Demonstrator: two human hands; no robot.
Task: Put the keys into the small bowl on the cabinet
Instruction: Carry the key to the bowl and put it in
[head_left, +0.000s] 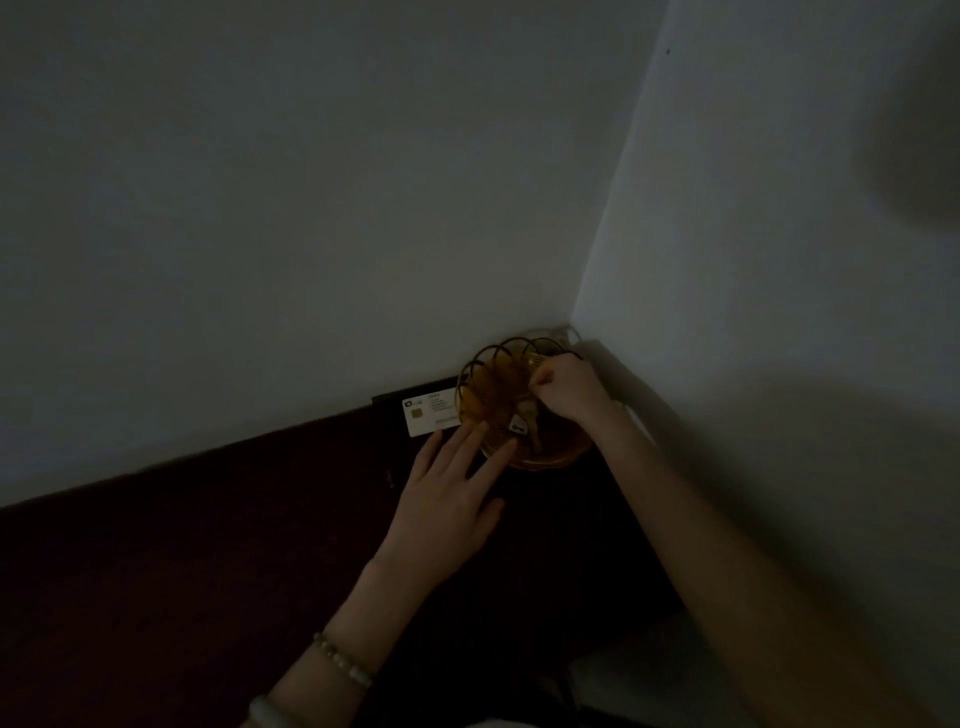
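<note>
A small amber bowl with a looped wire rim stands on the dark cabinet top in the wall corner. My right hand is over the bowl with its fingers pinched shut on the keys, which hang down into the bowl with a small white tag. My left hand lies flat on the cabinet with fingers spread, its fingertips touching the bowl's near left rim. The scene is very dim.
A white card with a chip lies on the cabinet just left of the bowl, against the back wall. Walls close in behind and on the right. The cabinet top stretches away dark to the left.
</note>
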